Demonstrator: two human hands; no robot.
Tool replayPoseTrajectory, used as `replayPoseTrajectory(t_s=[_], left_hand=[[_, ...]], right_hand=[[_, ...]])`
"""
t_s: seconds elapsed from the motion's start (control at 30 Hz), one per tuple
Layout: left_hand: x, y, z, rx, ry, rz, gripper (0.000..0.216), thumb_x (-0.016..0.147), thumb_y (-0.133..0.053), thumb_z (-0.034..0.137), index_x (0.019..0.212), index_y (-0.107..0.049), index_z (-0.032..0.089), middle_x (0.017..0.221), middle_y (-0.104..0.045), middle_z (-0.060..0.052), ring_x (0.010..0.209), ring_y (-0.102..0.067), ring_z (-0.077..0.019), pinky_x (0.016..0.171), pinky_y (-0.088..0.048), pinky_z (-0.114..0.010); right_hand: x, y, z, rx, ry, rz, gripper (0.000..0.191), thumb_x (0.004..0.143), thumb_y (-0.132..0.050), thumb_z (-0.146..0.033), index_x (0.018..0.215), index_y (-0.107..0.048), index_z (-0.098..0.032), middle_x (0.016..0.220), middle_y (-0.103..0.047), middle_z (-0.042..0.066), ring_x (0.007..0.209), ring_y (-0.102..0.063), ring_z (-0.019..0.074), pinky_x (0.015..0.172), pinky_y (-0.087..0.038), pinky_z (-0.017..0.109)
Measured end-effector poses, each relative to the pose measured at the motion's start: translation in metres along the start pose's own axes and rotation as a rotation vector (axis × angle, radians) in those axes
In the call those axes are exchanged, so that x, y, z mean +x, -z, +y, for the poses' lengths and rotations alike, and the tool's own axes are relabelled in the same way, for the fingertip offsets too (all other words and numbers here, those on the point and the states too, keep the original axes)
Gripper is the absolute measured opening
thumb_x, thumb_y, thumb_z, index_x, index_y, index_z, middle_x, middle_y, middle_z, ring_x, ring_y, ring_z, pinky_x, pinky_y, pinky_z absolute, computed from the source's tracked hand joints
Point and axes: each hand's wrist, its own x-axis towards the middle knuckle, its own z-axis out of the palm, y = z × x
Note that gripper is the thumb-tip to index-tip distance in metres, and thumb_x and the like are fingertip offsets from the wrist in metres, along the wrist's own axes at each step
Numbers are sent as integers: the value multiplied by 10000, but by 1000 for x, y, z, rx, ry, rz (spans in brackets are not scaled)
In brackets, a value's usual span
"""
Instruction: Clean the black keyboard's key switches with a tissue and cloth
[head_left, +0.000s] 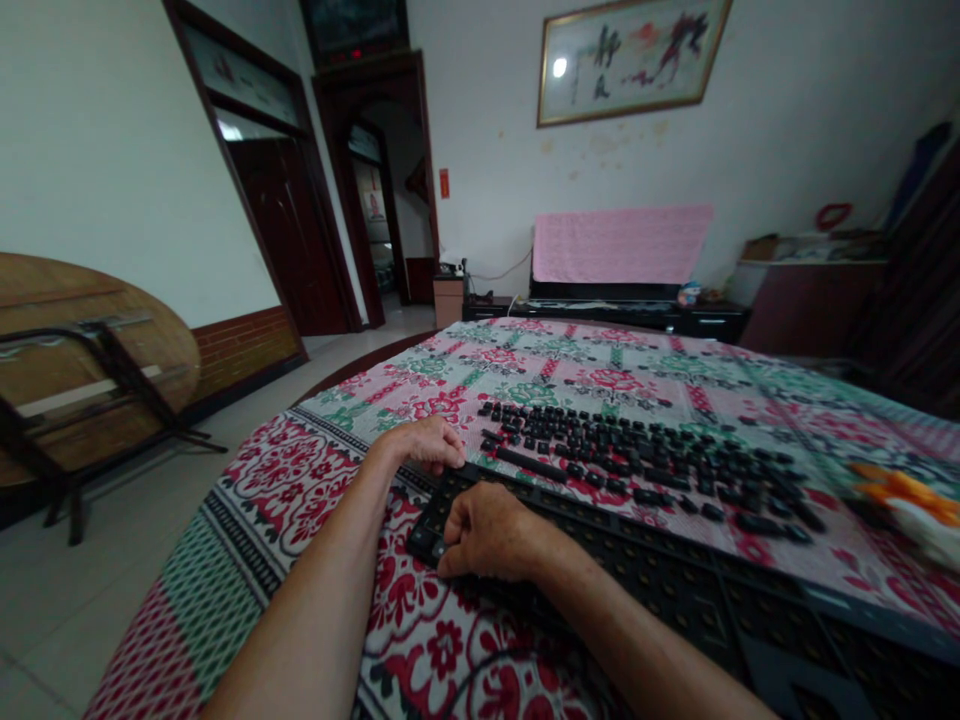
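A black keyboard frame (675,590) with its keys off lies on the patterned tablecloth (300,480) in front of me. Several loose black keycaps (637,455) are laid out in rows just beyond it. My left hand (427,443) rests curled at the frame's far left corner. My right hand (487,530) is closed on the frame's left end, fingers pressed down on it; whether it pinches a keycap is hidden.
A folded round wooden table (82,350) leans on the left wall. A pink-covered cabinet (619,260) stands against the far wall by a doorway (382,200). An orange and white object (915,505) lies at the right edge.
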Motion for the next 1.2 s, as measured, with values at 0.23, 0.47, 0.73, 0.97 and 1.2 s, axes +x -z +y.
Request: replayPoseTrajectory(t_s=[0.23, 0.47, 0.73, 0.97, 1.2], left_hand=[[-2, -1, 2, 21, 22, 16, 250, 570, -557, 290, 771, -629, 162, 486, -527, 38, 448, -473, -77, 444, -375, -170], [1, -1, -1, 1, 6, 18, 241, 566, -559, 279, 766, -627, 162, 513, -550, 32, 466, -493, -88, 449, -386, -181], [2, 0, -1, -6, -16, 10, 237, 567, -557, 274, 761, -629, 158, 535, -551, 30, 470, -498, -87, 437, -382, -175], [2, 0, -1, -12, -10, -1, 235, 563, -558, 281, 752, -628, 159, 500, -539, 41, 466, -495, -87, 445, -383, -177], [1, -1, 0, 21, 10, 17, 240, 570, -554, 288, 758, -617, 154, 475, -519, 45, 452, -486, -85, 436, -387, -175]], right_hand=[[-2, -2, -6, -62, -26, -3, 180, 510, -590, -294, 633, -653, -180, 573, -602, -7, 483, -483, 83, 405, -315, 165], [1, 3, 2, -8, -16, 78, 178, 544, -501, -239, 652, -626, -172, 553, -585, -21, 463, -462, 75, 389, -298, 164], [-8, 7, -1, -142, 64, 140, 175, 540, -499, -173, 685, -598, -168, 637, -607, 10, 546, -510, 110, 444, -332, 186], [-18, 5, -13, -403, 112, 188, 259, 591, -478, -83, 815, -597, -137, 833, -597, 109, 777, -552, 210, 610, -389, 270], [-21, 3, -22, -522, 96, 155, 249, 632, -478, -62, 840, -607, -109, 906, -568, 132, 770, -568, 217, 615, -430, 275]])
